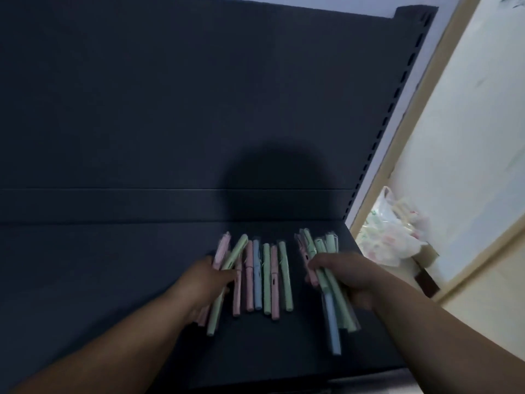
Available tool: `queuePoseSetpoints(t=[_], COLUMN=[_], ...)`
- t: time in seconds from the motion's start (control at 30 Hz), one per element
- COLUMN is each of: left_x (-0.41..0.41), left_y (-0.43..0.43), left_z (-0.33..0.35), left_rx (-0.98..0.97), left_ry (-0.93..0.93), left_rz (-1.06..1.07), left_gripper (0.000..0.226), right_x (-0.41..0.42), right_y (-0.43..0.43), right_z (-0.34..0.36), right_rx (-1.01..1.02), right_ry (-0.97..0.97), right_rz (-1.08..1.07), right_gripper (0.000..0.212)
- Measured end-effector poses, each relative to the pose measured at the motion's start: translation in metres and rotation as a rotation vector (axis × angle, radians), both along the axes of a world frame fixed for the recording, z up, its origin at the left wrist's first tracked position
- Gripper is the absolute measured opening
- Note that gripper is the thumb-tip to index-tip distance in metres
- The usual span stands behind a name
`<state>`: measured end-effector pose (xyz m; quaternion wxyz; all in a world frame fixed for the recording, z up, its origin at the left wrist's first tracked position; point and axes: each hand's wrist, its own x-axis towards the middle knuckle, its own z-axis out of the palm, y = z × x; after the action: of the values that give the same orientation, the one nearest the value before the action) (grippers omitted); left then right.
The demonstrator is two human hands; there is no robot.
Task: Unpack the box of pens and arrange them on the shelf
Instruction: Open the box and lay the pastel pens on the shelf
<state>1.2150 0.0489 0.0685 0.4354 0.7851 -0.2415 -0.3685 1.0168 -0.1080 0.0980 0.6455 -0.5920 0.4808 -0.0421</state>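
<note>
Several pastel pens (265, 277) in pink, green and blue lie side by side on the dark shelf (99, 265), pointing away from me. My left hand (204, 282) grips a green pen (227, 280) and some pink ones at the left end of that row. My right hand (343, 275) holds a bundle of pens (329, 305) in clear sleeves, green, pink and blue, just right of the row and near the shelf's right edge. No box is in view.
The shelf's dark back panel (170, 95) rises behind the pens, with a slotted upright (392, 115) along its right side. Beyond it is a pale wall with a wooden frame, and a white plastic bag (389, 231) sits low on the right.
</note>
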Motion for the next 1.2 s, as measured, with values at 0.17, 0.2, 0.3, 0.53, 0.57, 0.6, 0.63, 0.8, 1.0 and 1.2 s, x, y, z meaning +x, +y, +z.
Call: queuePoseSetpoints(t=[0.17, 0.2, 0.3, 0.53, 0.57, 0.6, 0.63, 0.8, 1.0, 1.2], left_x=[-0.010, -0.010, -0.011, -0.007, -0.005, -0.002, 0.000, 0.010, 0.010, 0.013], left_y=[-0.001, -0.001, -0.002, 0.000, 0.000, 0.000, 0.000, -0.001, -0.001, 0.009], left_z=[0.003, 0.004, 0.007, 0.005, 0.004, 0.003, 0.003, -0.001, -0.008, -0.004], left_rx=[0.035, 0.057, 0.155, 0.132, 0.114, 0.096, 0.075, 0.055, 0.205, 0.279], left_ry=[-0.075, -0.105, -0.207, -0.180, -0.181, -0.183, -0.183, -0.250, -0.471, -0.597], left_rz=[0.036, 0.018, -0.064, -0.060, -0.046, -0.028, -0.007, 0.069, -0.118, -0.324], left_gripper=[0.011, 0.016, 0.028, 0.023, 0.021, 0.020, 0.019, 0.023, 0.060, 0.092], right_x=[0.007, 0.007, 0.005, -0.002, -0.001, -0.001, -0.001, -0.001, 0.003, 0.010], right_y=[-0.010, -0.009, -0.008, -0.004, -0.004, -0.004, -0.004, -0.006, -0.005, -0.002], right_z=[-0.007, -0.009, -0.011, -0.009, -0.010, -0.011, -0.012, -0.013, -0.019, -0.021], right_rx=[-0.019, -0.062, -0.245, -0.335, -0.372, -0.406, -0.420, -0.440, -0.334, -0.377], right_ry=[0.091, 0.131, 0.251, 0.311, 0.311, 0.301, 0.278, 0.261, 0.248, 0.229], right_rz=[0.191, 0.204, 0.288, 0.295, 0.269, 0.239, 0.203, 0.092, 0.191, 0.138], right_gripper=[0.020, 0.020, 0.023, 0.024, 0.024, 0.024, 0.023, 0.019, 0.020, 0.022])
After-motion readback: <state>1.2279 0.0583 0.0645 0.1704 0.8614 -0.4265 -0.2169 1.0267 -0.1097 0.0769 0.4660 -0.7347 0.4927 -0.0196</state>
